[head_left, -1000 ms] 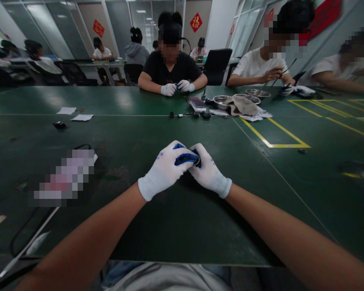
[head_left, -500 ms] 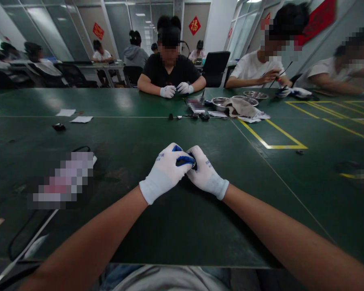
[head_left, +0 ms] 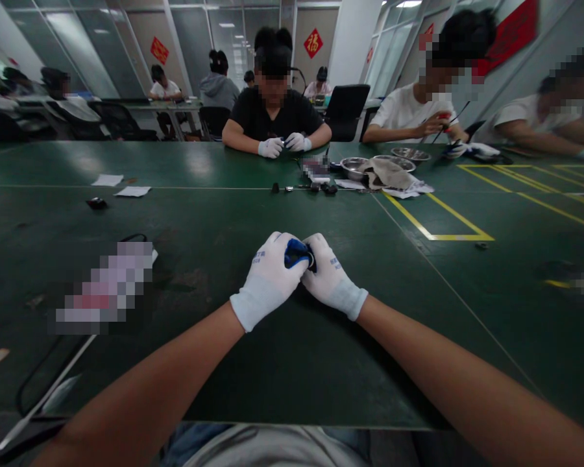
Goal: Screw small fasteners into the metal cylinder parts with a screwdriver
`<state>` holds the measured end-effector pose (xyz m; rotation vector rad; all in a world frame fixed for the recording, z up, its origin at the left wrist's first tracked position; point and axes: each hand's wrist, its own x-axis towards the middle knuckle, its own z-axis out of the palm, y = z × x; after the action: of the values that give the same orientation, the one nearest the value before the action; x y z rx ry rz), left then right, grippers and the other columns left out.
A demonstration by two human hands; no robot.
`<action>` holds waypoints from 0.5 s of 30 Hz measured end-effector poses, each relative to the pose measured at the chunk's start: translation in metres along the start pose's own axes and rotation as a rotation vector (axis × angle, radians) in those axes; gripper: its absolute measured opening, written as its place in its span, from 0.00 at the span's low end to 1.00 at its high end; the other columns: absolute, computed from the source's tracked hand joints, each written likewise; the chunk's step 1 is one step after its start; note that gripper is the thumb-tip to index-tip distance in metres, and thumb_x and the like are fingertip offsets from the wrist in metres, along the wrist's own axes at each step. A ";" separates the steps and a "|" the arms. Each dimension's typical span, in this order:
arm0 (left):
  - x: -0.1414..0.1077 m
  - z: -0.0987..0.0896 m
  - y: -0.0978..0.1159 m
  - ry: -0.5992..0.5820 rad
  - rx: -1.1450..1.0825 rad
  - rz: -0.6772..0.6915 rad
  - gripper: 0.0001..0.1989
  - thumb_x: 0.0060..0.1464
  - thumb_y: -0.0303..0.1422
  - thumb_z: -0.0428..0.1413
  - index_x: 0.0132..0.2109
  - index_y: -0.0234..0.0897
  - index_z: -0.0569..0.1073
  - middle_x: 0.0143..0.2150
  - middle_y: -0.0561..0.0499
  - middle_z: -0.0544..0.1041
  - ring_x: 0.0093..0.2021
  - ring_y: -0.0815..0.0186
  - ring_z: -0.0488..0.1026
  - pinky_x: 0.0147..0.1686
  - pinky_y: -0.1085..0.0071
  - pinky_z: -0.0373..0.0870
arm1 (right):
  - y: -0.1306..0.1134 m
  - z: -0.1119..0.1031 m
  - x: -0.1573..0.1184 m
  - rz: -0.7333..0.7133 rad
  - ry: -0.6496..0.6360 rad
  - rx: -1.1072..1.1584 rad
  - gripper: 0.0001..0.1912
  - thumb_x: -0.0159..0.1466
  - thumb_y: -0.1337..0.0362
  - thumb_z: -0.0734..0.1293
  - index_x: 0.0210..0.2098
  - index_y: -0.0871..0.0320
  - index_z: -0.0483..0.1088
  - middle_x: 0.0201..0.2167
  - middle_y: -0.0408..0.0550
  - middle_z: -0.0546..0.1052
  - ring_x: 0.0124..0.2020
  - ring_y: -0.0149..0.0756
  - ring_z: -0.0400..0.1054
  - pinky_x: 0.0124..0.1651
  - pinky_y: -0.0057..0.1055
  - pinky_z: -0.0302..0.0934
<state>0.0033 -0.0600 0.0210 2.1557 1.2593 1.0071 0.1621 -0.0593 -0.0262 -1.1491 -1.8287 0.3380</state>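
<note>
Grip of the white-gloved left hand [head_left: 272, 272] is half curled, its thumb and forefinger bowed apart so that the blue palm side shows between them, and their tips come together on a small dark piece [head_left: 312, 261] with a shiny curved edge. The grip of the right hand [head_left: 328, 272] is tighter, its fingers folded round the same piece from the other side; how far they are pressed together underneath is hidden. The piece sits between the two hands, mostly covered by them, above the near middle of the green table [head_left: 253, 389]; what it is cannot be told.

To the left on the table, well apart from the hands, lies a blurred-out pale object [head_left: 109, 285], with a thin white strip [head_left: 48, 392] running below it towards the near edge. Farther off are a small black item [head_left: 96, 203], two paper slips [head_left: 133, 191], and some metal bowls [head_left: 353, 170] with a greyish cloth [head_left: 387, 175] beside them. Across the table sits a person in a black top [head_left: 272, 120].
</note>
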 end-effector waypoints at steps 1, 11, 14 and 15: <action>0.000 0.001 -0.002 0.007 -0.020 0.015 0.07 0.59 0.27 0.61 0.45 0.38 0.75 0.45 0.48 0.77 0.48 0.58 0.77 0.52 0.55 0.78 | 0.001 0.000 0.000 0.005 0.008 0.002 0.12 0.56 0.72 0.65 0.38 0.53 0.64 0.39 0.49 0.68 0.38 0.42 0.66 0.41 0.41 0.66; -0.001 0.008 -0.022 -0.025 -0.167 0.215 0.19 0.58 0.28 0.62 0.57 0.36 0.72 0.54 0.43 0.76 0.55 0.55 0.77 0.59 0.53 0.75 | 0.006 0.004 -0.004 0.023 0.105 0.125 0.25 0.62 0.67 0.67 0.58 0.56 0.61 0.50 0.57 0.75 0.50 0.46 0.74 0.55 0.50 0.71; -0.002 0.009 -0.022 -0.042 -0.177 0.229 0.20 0.57 0.30 0.64 0.56 0.37 0.72 0.53 0.44 0.76 0.54 0.56 0.77 0.59 0.54 0.76 | 0.005 0.005 -0.004 -0.015 0.108 0.122 0.32 0.63 0.66 0.68 0.65 0.57 0.58 0.57 0.60 0.74 0.57 0.49 0.73 0.62 0.54 0.68; -0.002 0.009 -0.022 -0.037 -0.175 0.235 0.21 0.57 0.29 0.64 0.57 0.38 0.72 0.54 0.44 0.76 0.55 0.56 0.77 0.59 0.53 0.76 | 0.005 0.005 -0.005 -0.021 0.106 0.121 0.32 0.63 0.67 0.68 0.65 0.57 0.58 0.57 0.60 0.74 0.57 0.49 0.72 0.63 0.55 0.67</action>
<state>-0.0022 -0.0513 -0.0006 2.2089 0.8793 1.1194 0.1613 -0.0590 -0.0351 -1.0449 -1.7034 0.3637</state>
